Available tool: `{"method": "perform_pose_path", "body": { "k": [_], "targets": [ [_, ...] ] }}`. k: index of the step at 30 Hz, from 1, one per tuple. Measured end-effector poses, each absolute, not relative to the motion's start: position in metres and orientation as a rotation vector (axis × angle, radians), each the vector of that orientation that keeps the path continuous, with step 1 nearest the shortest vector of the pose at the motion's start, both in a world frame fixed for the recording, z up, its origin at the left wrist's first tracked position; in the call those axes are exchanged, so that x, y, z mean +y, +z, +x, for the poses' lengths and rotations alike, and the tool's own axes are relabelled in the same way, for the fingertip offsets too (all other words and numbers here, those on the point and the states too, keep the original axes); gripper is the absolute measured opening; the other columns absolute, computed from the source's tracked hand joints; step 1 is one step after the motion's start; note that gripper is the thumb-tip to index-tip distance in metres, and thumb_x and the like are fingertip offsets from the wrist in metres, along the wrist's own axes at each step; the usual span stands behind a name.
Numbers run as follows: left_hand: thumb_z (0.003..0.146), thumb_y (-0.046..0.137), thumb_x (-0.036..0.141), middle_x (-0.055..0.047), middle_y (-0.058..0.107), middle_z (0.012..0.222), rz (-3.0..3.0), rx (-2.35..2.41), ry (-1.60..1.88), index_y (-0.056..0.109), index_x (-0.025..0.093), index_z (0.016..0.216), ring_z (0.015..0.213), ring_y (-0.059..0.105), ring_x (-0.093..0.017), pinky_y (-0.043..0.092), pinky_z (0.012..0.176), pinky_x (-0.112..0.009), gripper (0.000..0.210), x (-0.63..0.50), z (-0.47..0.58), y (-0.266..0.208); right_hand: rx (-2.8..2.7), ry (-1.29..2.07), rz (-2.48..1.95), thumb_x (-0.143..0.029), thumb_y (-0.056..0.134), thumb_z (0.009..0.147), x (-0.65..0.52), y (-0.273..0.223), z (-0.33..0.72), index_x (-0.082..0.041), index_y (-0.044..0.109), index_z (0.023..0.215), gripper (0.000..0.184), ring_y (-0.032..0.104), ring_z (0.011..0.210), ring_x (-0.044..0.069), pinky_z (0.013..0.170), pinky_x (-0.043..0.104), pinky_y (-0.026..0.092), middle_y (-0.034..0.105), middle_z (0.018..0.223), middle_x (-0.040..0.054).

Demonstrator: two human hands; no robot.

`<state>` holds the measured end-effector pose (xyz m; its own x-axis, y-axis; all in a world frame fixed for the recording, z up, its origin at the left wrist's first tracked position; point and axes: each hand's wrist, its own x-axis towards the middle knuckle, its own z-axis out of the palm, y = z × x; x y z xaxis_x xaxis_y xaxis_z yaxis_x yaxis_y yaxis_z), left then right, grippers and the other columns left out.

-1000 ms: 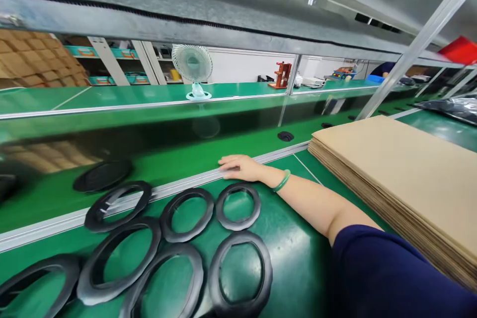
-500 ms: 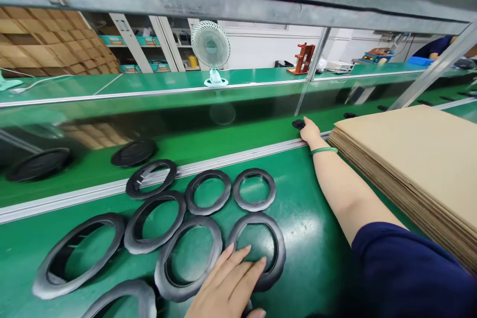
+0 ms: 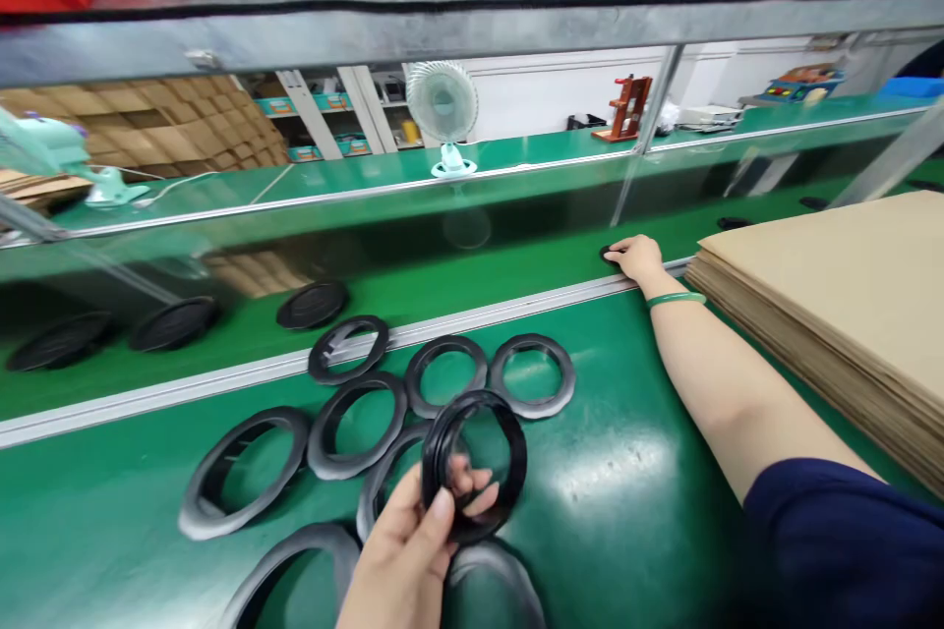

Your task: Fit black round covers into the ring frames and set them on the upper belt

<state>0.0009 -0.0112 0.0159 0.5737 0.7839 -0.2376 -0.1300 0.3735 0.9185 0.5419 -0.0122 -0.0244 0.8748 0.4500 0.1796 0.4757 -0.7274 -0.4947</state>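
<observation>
Along the conveyor belt (image 3: 221, 339) at the left lie dark round discs (image 3: 175, 322), which have come into view as the head camera swung leftward. Nearer, flat black rings (image 3: 357, 424) lie spread over the green worktop (image 3: 634, 472), just inside its metal front rail (image 3: 457, 319). Half a second ago the left hand (image 3: 405, 560) lay flat on the nearest ring; now it has lifted that black ring (image 3: 474, 464) off the worktop, tilted upright, thumb over the lower rim and fingers curled behind it. The right hand (image 3: 638, 257) remains stretched out to the belt's near edge, fingers bent down over a small black part (image 3: 608, 255) there, green bracelet (image 3: 677, 299) on the wrist. A stack of brown cardboard sheets (image 3: 833, 285) sits at the worktop's right edge.
</observation>
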Motion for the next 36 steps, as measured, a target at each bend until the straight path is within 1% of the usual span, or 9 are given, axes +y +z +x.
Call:
{"method": "perform_pose_path", "body": {
  "k": [2, 7, 10, 15, 20, 25, 28, 33, 36],
  "targets": [
    [0.089, 0.072, 0.032, -0.01, 0.068, 0.097, 0.733, 0.736, 0.693, 0.072, 0.014, 0.112, 0.109, 0.065, -0.03, 0.059, 0.096, -0.044, 0.029, -0.008, 0.004, 0.024, -0.653, -0.016, -2.478, -0.019, 0.081, 0.087, -0.013, -0.023, 0.541, -0.014, 0.078, 0.102, 0.016, 0.061, 0.087, 0.022, 0.084, 0.03, 0.048, 0.07, 0.097, 0.0079],
    [0.092, 0.063, 0.016, -0.008, 0.066, 0.101, 0.5, 0.669, 0.703, 0.072, 0.017, 0.116, 0.115, 0.061, -0.027, 0.058, 0.1, -0.043, 0.025, -0.002, 0.004, 0.034, -0.617, 0.065, -2.437, -0.014, 0.079, 0.087, -0.015, -0.02, 0.54, -0.015, 0.078, 0.098, 0.011, 0.062, 0.075, 0.021, 0.078, 0.031, 0.048, 0.07, 0.088, 0.0066],
    [0.093, 0.061, 0.015, -0.008, 0.066, 0.104, 0.471, 0.699, 0.678, 0.072, 0.017, 0.117, 0.122, 0.058, -0.028, 0.055, 0.103, -0.046, 0.027, -0.002, 0.001, 0.032, -0.596, 0.05, -2.423, -0.011, 0.081, 0.084, -0.016, -0.016, 0.535, -0.013, 0.078, 0.089, 0.006, 0.061, 0.071, 0.023, 0.079, 0.034, 0.048, 0.068, 0.082, 0.0077],
    [0.083, 0.071, 0.02, -0.011, 0.063, 0.124, 0.648, 0.784, 0.618, 0.07, 0.014, 0.107, 0.13, 0.051, -0.032, 0.049, 0.108, -0.044, 0.024, -0.004, 0.0, 0.025, -0.6, -0.017, -2.343, -0.011, 0.081, 0.082, -0.009, -0.006, 0.517, -0.011, 0.076, 0.08, 0.006, 0.061, 0.076, 0.026, 0.083, 0.037, 0.047, 0.066, 0.077, 0.0091],
    [0.072, 0.078, 0.025, -0.011, 0.066, 0.119, 1.01, 0.933, 0.558, 0.06, 0.016, 0.112, 0.12, 0.059, -0.026, 0.046, 0.106, -0.036, 0.044, -0.004, 0.0, 0.021, -0.721, 0.061, -2.024, -0.013, 0.077, 0.085, 0.025, 0.01, 0.442, -0.009, 0.075, 0.096, 0.011, 0.065, 0.078, 0.022, 0.075, 0.03, 0.052, 0.069, 0.084, 0.0078],
    [0.071, 0.078, 0.028, -0.006, 0.069, 0.103, 1.369, 1.033, 0.539, 0.057, 0.017, 0.102, 0.098, 0.064, -0.019, 0.049, 0.09, -0.027, 0.039, 0.003, -0.002, 0.02, -1.162, 0.321, -1.408, -0.014, 0.081, 0.079, 0.026, 0.038, 0.301, -0.015, 0.076, 0.081, 0.006, 0.063, 0.07, 0.018, 0.064, 0.026, 0.051, 0.065, 0.078, 0.0025],
    [0.069, 0.082, 0.033, -0.005, 0.068, 0.1, 1.325, 1.014, 0.482, 0.059, 0.017, 0.105, 0.083, 0.062, -0.015, 0.05, 0.076, -0.023, 0.045, 0.005, -0.003, 0.023, -1.411, 0.393, -1.218, -0.007, 0.081, 0.08, 0.002, 0.048, 0.238, -0.018, 0.077, 0.082, 0.011, 0.057, 0.068, 0.014, 0.063, 0.024, 0.046, 0.059, 0.075, -0.0001],
    [0.076, 0.082, 0.037, -0.008, 0.068, 0.104, 1.163, 0.866, 0.428, 0.061, 0.015, 0.109, 0.084, 0.062, -0.014, 0.052, 0.074, -0.02, 0.045, 0.005, -0.003, 0.025, -1.499, 0.389, -1.108, -0.001, 0.081, 0.081, -0.016, 0.033, 0.209, -0.015, 0.076, 0.089, 0.017, 0.05, 0.065, 0.012, 0.062, 0.024, 0.041, 0.053, 0.074, -0.001],
    [0.07, 0.088, 0.035, -0.008, 0.069, 0.102, 1.144, 0.949, 0.513, 0.058, 0.014, 0.111, 0.081, 0.064, -0.016, 0.057, 0.074, -0.024, 0.055, 0.006, -0.001, 0.021, -1.588, 0.25, -1.051, -0.012, 0.076, 0.091, -0.014, 0.019, 0.209, -0.013, 0.074, 0.092, 0.002, 0.051, 0.068, 0.015, 0.062, 0.026, 0.041, 0.054, 0.076, 0.0014]
  ]
}}
